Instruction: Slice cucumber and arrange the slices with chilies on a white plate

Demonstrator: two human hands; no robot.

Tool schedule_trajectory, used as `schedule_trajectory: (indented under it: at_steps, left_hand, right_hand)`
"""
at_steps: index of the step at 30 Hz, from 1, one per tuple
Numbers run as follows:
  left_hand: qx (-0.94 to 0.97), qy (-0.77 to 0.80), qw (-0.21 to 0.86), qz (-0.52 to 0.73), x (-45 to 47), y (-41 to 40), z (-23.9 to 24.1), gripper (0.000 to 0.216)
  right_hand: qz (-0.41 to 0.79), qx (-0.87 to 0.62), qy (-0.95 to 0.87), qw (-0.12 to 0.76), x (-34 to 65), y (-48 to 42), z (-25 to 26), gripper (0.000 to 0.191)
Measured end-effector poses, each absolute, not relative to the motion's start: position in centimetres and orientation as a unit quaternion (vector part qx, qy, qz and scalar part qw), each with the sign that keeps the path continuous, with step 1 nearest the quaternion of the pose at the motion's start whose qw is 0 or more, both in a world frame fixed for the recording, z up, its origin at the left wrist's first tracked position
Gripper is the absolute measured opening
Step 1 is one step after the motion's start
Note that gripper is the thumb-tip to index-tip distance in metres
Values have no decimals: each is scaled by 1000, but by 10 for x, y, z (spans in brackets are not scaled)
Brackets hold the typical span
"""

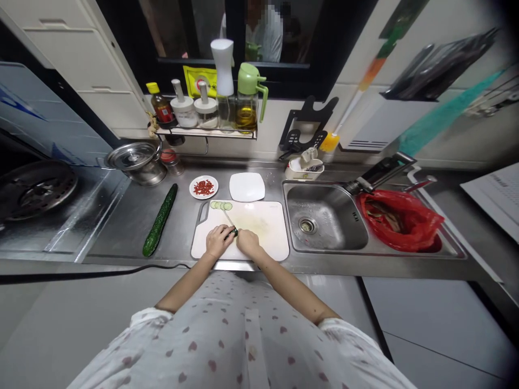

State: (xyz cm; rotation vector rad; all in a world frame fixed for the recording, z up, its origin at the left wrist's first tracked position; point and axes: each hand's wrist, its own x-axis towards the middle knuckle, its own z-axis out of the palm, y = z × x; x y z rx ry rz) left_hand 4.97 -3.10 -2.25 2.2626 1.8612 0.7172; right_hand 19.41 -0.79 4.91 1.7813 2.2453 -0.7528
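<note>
On the white cutting board [267, 232], my left hand [219, 241] presses closed fingers on a short dark green cucumber piece [234, 231]. My right hand [248, 243] is wrapped round the handle of a knife [229, 218], whose narrow blade points away and to the left beside the piece. Most of the handle is hidden in the fist. Several pale cucumber slices [221, 206] lie in a row at the board's far left corner. Left of the board a whole cucumber [160, 220] rests on the steel counter.
Behind the board stand a plate of chopped red pieces [203, 187] and a white plate [247, 187]. To the right is a sink [328, 216] with a red plastic bag [399, 221]. A lidded steel pot [140, 162] and a seasoning rack [206, 132] are at the back.
</note>
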Motion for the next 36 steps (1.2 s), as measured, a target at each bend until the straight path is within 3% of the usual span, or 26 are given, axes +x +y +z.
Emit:
schedule_trajectory:
  at_steps: [24, 36]
  left_hand:
    - [769, 593, 84, 224, 49, -30, -15, 31]
    - [742, 623, 116, 221, 46, -33, -9, 37]
  right_hand:
    - [-252, 592, 749, 160, 241, -56, 59, 32]
    - [-221, 614, 743, 149, 270, -43, 77, 34]
